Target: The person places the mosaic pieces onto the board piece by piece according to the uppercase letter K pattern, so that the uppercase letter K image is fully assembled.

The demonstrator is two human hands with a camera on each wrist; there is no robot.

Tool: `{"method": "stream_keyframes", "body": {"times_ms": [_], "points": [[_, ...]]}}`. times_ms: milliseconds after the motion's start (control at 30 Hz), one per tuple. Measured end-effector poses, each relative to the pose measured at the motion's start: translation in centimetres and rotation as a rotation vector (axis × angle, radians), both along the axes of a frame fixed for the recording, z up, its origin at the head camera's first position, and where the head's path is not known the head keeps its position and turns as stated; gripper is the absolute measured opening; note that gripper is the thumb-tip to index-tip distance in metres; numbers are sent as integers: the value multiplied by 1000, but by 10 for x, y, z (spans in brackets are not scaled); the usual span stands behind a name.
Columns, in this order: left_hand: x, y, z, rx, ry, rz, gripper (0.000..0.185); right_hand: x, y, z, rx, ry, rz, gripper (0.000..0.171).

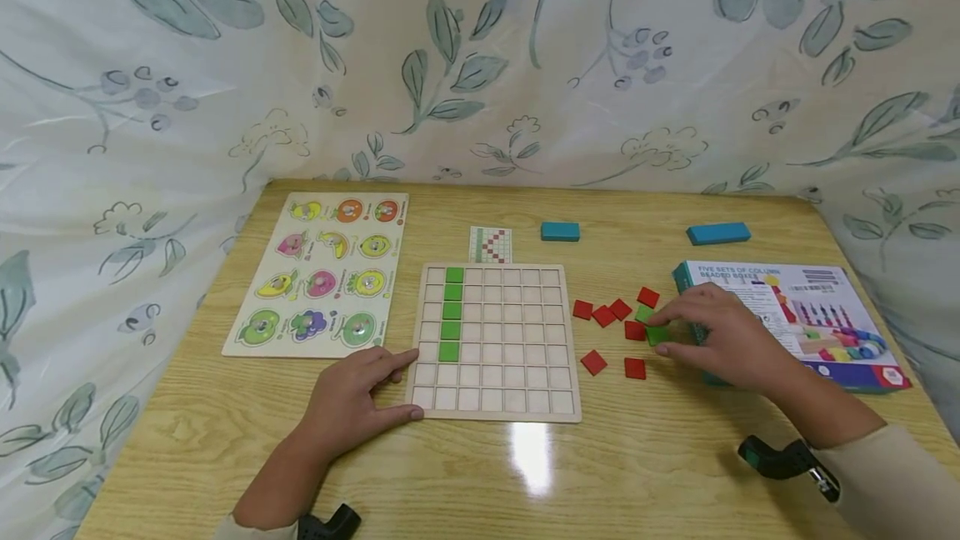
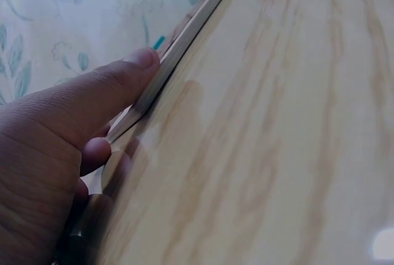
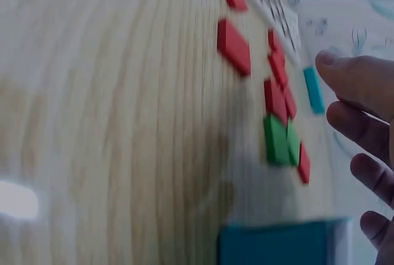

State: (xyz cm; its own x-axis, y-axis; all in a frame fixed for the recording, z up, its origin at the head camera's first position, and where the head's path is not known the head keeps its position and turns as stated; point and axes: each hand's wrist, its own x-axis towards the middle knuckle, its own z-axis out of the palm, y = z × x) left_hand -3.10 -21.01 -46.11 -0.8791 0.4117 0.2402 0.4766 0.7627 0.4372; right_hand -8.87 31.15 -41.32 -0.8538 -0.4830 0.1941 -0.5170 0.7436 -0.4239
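apparently selecting a green tile (image 1: 657, 337) with right fingers (image 1: 678, 312) apart, bracing grid board (image 1: 516, 375) with left fingers (image 1: 397, 359) apart; next, probably pinch it.

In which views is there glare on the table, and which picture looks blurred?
Head view: a white glare patch on the table, below the grid board; left wrist view: a bright spot at the lower right edge; right wrist view: glare at the lower left, with the red tiles and green tiles looking blurred.
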Motion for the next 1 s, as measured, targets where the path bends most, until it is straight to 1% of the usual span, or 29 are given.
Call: {"method": "stream_keyframes", "body": {"times_ms": [133, 300, 567, 667, 767, 1000], "points": [[1, 0, -1, -2, 1, 2, 75, -4, 8, -7, 30, 31, -2, 36], [1, 0, -2, 4, 8, 1, 75, -7, 10, -9, 73, 34, -6, 36], [1, 0, -3, -1, 11, 3, 75, -12, 7, -13, 159, 3, 11, 38], [2, 0, -3, 2, 11, 3, 75, -13, 5, -12, 180, -25, 27, 37], [2, 0, -3, 6, 11, 3, 75, -14, 3, -11, 187, -44, 42, 35], [2, 1, -3, 14, 16, 5, 75, -16, 1, -9, 199, -40, 90, 36]]}}
